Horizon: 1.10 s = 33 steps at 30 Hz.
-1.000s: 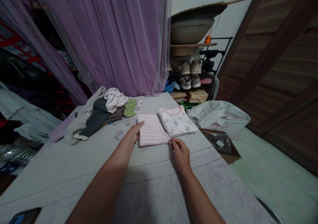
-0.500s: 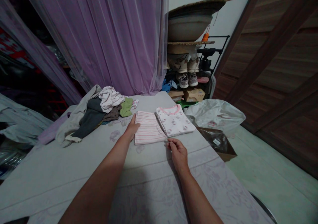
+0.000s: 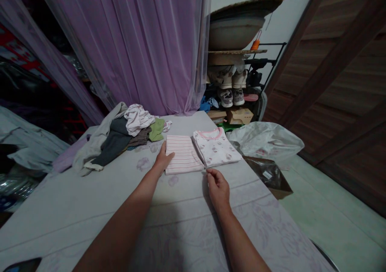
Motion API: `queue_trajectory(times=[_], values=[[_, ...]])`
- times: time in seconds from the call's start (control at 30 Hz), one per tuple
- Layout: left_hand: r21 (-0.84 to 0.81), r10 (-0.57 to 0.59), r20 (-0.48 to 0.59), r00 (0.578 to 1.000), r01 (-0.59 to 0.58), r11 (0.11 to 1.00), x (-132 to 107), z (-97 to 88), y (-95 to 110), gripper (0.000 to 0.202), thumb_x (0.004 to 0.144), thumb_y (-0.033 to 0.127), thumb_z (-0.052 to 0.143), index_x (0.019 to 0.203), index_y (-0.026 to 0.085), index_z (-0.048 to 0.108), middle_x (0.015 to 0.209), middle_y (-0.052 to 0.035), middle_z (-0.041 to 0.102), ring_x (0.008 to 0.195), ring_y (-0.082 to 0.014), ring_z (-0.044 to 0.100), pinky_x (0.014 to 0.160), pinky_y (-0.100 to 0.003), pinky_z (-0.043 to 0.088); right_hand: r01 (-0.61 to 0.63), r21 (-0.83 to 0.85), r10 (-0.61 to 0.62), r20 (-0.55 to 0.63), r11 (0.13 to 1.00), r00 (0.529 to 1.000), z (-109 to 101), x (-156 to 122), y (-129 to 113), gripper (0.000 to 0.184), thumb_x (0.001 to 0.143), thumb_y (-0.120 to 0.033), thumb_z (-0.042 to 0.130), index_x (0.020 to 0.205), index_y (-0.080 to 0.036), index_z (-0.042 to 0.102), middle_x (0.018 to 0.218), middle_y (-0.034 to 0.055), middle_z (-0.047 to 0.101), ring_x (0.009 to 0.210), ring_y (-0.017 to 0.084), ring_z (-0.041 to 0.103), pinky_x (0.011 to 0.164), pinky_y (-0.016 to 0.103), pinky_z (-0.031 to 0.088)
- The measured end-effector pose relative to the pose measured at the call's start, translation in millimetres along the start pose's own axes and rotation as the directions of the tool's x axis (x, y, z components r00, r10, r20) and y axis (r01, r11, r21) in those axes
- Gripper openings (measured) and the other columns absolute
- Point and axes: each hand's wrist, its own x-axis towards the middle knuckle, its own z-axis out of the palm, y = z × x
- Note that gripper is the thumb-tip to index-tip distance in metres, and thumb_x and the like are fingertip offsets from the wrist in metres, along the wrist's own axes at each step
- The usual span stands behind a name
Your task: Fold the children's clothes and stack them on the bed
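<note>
Left hand (image 3: 164, 161) flat on striped cloth (image 3: 184, 159); right hand (image 3: 217, 188) loosely curled, seemingly empty — pale floral bedsheet (image 3: 90, 199), purple curtain (image 3: 144, 42) behind.

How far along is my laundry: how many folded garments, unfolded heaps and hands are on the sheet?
Folded garments: 2, the striped garment and the printed garment
Unfolded heap: 1
Hands: 2, the left hand and the right hand
Total: 5
</note>
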Motion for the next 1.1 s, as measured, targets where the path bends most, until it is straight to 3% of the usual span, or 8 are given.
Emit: queue_trajectory(times=[0.07, 0.17, 0.3, 0.4, 0.5, 0.67, 0.87, 1.1], values=[[-0.065, -0.069, 0.012, 0.998, 0.07, 0.995, -7.9, -1.0, 6.1, 0.088, 0.077, 0.021, 0.069, 0.153, 0.022, 0.025, 0.145, -0.01, 0.051, 0.128, -0.0212, 0.052, 0.109, -0.035, 0.039, -0.046, 0.078, 0.057, -0.136, 0.996, 0.989, -7.2, 6.7, -1.7, 0.031, 0.067, -0.035, 0.07, 0.094, -0.021, 0.066, 0.088, 0.0005, 0.067, 0.081, 0.016, 0.061, 0.079, 0.032, 0.051], [-0.143, -0.102, 0.055, 0.993, 0.109, 0.984, -16.5, -1.8, 15.7, 0.087, 0.076, 0.022, 0.071, 0.152, 0.023, 0.028, 0.14, -0.0092, 0.057, 0.122, -0.0211, 0.057, 0.104, -0.033, 0.044, -0.161, 0.358, 0.276, -0.298, 0.92, 0.914, -23.2, 23.7, -6.4, 0.04, 0.061, -0.028, 0.076, 0.096, -0.024, 0.057, 0.085, -0.0048, 0.061, 0.077, 0.012, 0.062, 0.073, 0.028, 0.054], [-0.171, -0.199, 0.121, 0.973, 0.218, 0.961, -19.3, -1.4, 24.0, 0.084, 0.073, 0.023, 0.076, 0.147, 0.023, 0.038, 0.133, -0.0087, 0.062, 0.113, -0.0209, 0.063, 0.098, -0.033, 0.049, -0.32, 0.562, 0.491, -0.182, 0.763, 0.852, -32.0, 47.8, -16.4, 0.034, 0.06, -0.026, 0.079, 0.082, -0.021, 0.054, 0.072, -0.0058, 0.058, 0.071, 0.012, 0.064, 0.068, 0.027, 0.057], [-0.169, -0.27, 0.136, 0.953, 0.291, 0.942, -18.5, 0.8, 27.4, 0.081, 0.071, 0.023, 0.078, 0.144, 0.021, 0.043, 0.124, -0.0094, 0.067, 0.103, -0.0209, 0.067, 0.093, -0.033, 0.052, -0.425, 0.554, 0.573, -0.117, 0.716, 0.811, -20.3, 62.6, -24.8, 0.027, 0.068, -0.03, 0.078, 0.085, -0.02, 0.059, 0.075, -0.0025, 0.065, 0.069, 0.011, 0.064, 0.06, 0.021, 0.053], [-0.148, -0.269, 0.105, 0.957, 0.282, 0.948, -17.9, 4.1, 30.9, 0.081, 0.069, 0.022, 0.08, 0.142, 0.019, 0.046, 0.123, -0.0101, 0.068, 0.104, -0.0212, 0.067, 0.09, -0.031, 0.053, -0.449, 0.553, 0.609, -0.139, 0.702, 0.781, -2.9, 76.0, -31.0, 0.023, 0.07, -0.028, 0.077, 0.084, -0.02, 0.061, 0.068, -0.0036, 0.066, 0.061, 0.01, 0.062, 0.055, 0.019, 0.051], [-0.14, -0.278, 0.075, 0.958, 0.286, 0.948, -14.2, 7.3, 41.4, 0.087, 0.065, 0.017, 0.082, 0.143, 0.016, 0.045, 0.119, -0.0115, 0.069, 0.099, -0.0213, 0.068, 0.084, -0.028, 0.054, -0.328, 0.615, 0.516, -0.153, 0.717, 0.843, 16.5, 93.0, -31.9, 0.027, 0.067, -0.02, 0.077, 0.09, -0.019, 0.063, 0.073, -0.002, 0.071, 0.068, 0.015, 0.067, 0.063, 0.025, 0.058], [-0.224, -0.349, 0.141, 0.926, 0.373, 0.9, 4.7, 3.4, 57.1, 0.095, 0.066, 0.018, 0.081, 0.149, 0.017, 0.036, 0.108, -0.0117, 0.073, 0.073, -0.0173, 0.069, 0.063, -0.025, 0.054, -0.382, 0.764, 0.587, 0.006, 0.519, 0.809, 29.2, 116.9, -35.5, 0.032, 0.077, -0.015, 0.061, 0.109, -0.021, 0.062, 0.079, -0.0015, 0.074, 0.075, 0.016, 0.071, 0.072, 0.032, 0.06], [-0.212, -0.265, 0.112, 0.958, 0.284, 0.935, 62.1, 1.6, 106.4, 0.091, 0.066, 0.013, 0.077, 0.148, 0.018, 0.038, 0.104, -0.0097, 0.073, 0.061, -0.0137, 0.066, 0.055, -0.022, 0.051, -0.38, 0.758, 0.528, 0.055, 0.53, 0.847, 69.9, 181.2, -97.5, 0.034, 0.08, -0.009, 0.055, 0.113, -0.017, 0.059, 0.076, -0.0009, 0.072, 0.071, 0.014, 0.07, 0.065, 0.027, 0.06]])
